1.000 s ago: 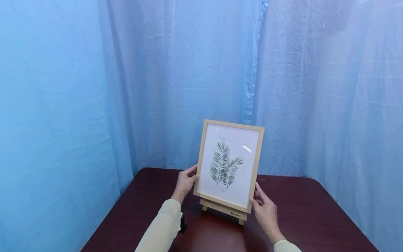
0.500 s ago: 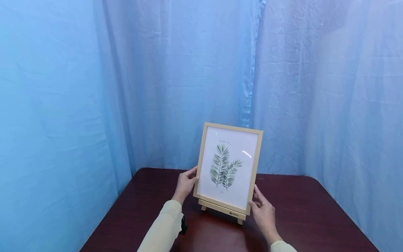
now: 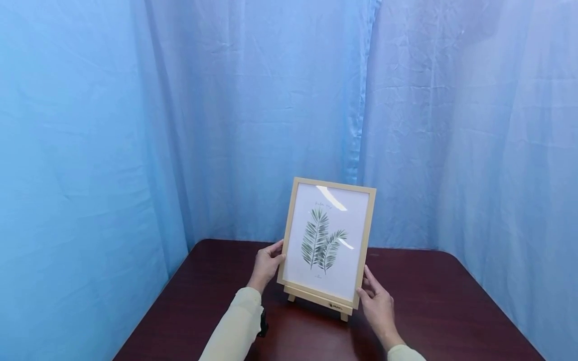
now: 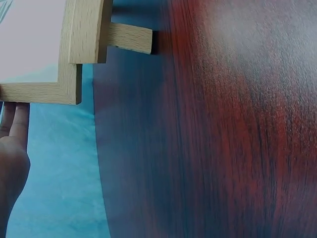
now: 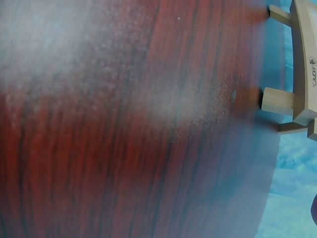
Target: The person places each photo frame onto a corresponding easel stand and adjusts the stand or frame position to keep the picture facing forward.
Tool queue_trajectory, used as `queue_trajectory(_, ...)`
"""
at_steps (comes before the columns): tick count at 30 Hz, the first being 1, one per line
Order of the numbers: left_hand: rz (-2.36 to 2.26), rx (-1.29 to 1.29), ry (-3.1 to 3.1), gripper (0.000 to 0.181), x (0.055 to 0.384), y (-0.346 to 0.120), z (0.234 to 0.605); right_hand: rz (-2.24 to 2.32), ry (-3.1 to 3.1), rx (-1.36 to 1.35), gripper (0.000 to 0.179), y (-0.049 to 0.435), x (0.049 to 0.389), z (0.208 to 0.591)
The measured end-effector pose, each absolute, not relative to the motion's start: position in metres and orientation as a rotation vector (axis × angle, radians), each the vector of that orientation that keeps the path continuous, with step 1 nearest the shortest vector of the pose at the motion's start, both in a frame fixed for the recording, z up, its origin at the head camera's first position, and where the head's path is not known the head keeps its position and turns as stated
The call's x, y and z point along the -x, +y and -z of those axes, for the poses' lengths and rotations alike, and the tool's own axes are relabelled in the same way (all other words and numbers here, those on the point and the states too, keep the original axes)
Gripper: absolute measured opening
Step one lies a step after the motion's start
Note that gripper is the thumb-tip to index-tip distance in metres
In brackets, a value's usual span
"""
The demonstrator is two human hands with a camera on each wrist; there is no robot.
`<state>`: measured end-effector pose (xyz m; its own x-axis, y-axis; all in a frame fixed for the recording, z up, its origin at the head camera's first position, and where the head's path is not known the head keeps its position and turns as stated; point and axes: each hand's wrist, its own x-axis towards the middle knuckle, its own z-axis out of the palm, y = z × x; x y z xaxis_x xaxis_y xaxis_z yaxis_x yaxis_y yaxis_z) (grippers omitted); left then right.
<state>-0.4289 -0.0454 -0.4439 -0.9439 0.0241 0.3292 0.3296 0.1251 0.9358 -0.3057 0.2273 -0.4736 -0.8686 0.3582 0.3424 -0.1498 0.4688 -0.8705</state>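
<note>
A picture frame (image 3: 326, 250) of light wood, with a print of two green palm leaves, leans upright on a small wooden tabletop easel (image 3: 316, 298). Its bottom edge sits right at the easel's ledge, which bears a dark logo. My left hand (image 3: 266, 263) grips the left side of the frame, thumb in front and fingers reaching behind. On the other side my right hand (image 3: 378, 304) holds the lower right edge the same way. In the left wrist view the frame's corner (image 4: 67, 94) juts past the ledge. The right wrist view shows the easel's legs (image 5: 277, 101) on the table.
The dark red-brown wooden table (image 3: 429, 296) has rounded far corners and a glossy top. Blue curtains (image 3: 280, 125) hang close behind it and along both sides. A black strap-like device (image 3: 263, 322) is on the left wrist, by the pale sleeve (image 3: 235, 326).
The frame has come down slightly and its top has tipped back a little, with both hands still on it. Bright glare streaks have shifted and grown on its glass.
</note>
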Motion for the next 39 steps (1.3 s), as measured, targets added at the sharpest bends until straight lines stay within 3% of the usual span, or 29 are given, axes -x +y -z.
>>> queue_trajectory(39,1.830,0.279,-2.152,0.045,0.405,-0.045,0.450,-1.364,-2.359,0.189,0.064,0.243,0.324,0.469)
